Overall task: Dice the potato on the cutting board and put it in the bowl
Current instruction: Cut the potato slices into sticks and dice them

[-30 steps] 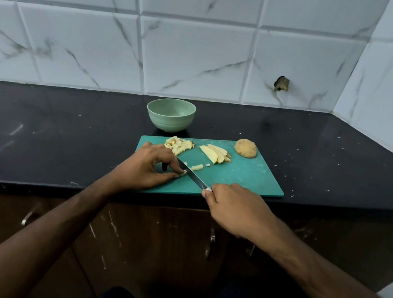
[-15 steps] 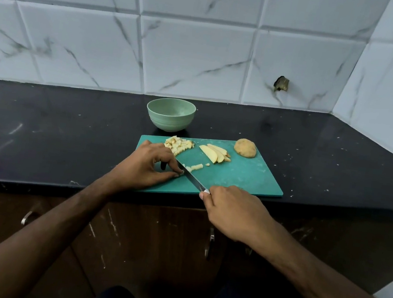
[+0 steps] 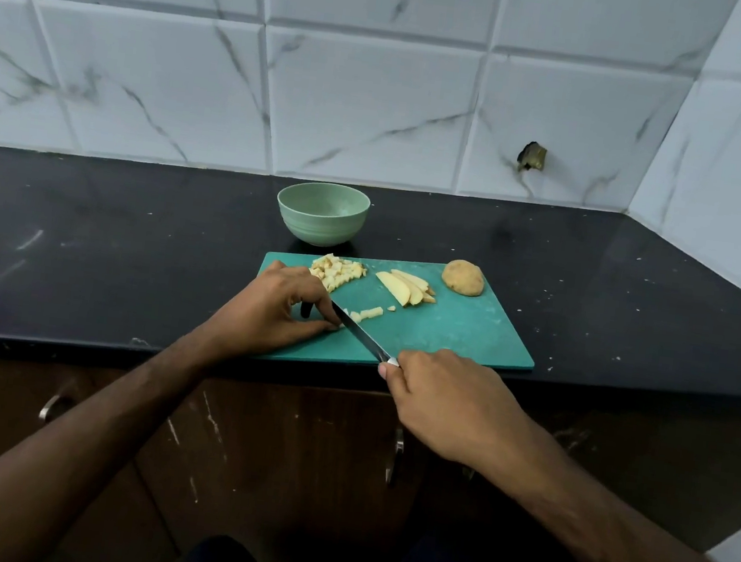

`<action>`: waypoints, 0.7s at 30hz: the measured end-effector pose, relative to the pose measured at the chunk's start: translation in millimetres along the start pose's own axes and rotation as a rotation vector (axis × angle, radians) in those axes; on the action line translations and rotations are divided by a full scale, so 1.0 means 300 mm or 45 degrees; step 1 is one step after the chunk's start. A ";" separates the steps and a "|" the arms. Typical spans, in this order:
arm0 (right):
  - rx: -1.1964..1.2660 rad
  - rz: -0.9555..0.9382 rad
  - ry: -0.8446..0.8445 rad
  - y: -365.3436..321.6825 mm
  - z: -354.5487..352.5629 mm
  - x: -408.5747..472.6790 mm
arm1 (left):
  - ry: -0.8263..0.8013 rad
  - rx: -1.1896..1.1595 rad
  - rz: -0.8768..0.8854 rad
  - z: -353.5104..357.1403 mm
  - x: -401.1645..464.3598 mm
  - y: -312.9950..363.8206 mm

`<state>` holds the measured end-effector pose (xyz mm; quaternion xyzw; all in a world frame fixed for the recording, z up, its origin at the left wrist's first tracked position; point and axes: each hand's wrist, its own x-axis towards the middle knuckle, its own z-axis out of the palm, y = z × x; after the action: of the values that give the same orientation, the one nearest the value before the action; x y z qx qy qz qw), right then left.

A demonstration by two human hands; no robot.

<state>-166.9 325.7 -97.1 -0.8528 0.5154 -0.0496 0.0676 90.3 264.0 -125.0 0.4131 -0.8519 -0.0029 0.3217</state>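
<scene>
Halfway through dicing the potato.
I'm gripping the knife [image 3: 360, 332] with my right hand [image 3: 447, 402], left hand [image 3: 274, 311] pinching a strip; slices [image 3: 405, 287] and bowl [image 3: 322, 213] are waiting.

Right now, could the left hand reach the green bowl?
Probably yes. The left hand rests on the cutting board by the knife, and the bowl stands just past the board's far edge. Only the diced pile lies between, low enough to pass over.
</scene>
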 end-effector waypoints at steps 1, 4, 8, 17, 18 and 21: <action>-0.002 -0.002 -0.002 -0.004 0.005 0.004 | 0.007 0.004 0.001 0.001 -0.001 0.002; -0.017 -0.012 -0.004 -0.013 0.022 0.024 | 0.013 0.000 -0.016 0.002 -0.003 0.005; -0.017 -0.011 -0.020 -0.014 0.019 0.042 | 0.036 -0.003 -0.040 0.001 0.000 0.011; -0.094 -0.067 -0.016 0.005 0.002 0.029 | -0.264 0.105 0.010 0.015 0.020 -0.014; -0.105 -0.075 -0.021 0.015 -0.002 0.020 | -0.264 0.093 0.006 0.016 0.020 -0.019; -0.116 -0.088 -0.080 0.048 -0.023 -0.014 | -0.262 0.053 -0.029 0.016 0.020 -0.035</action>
<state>-182.6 322.4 -92.8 -0.8734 0.4851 -0.0016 0.0429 92.2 251.6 -128.5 0.4268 -0.8756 -0.0310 0.2239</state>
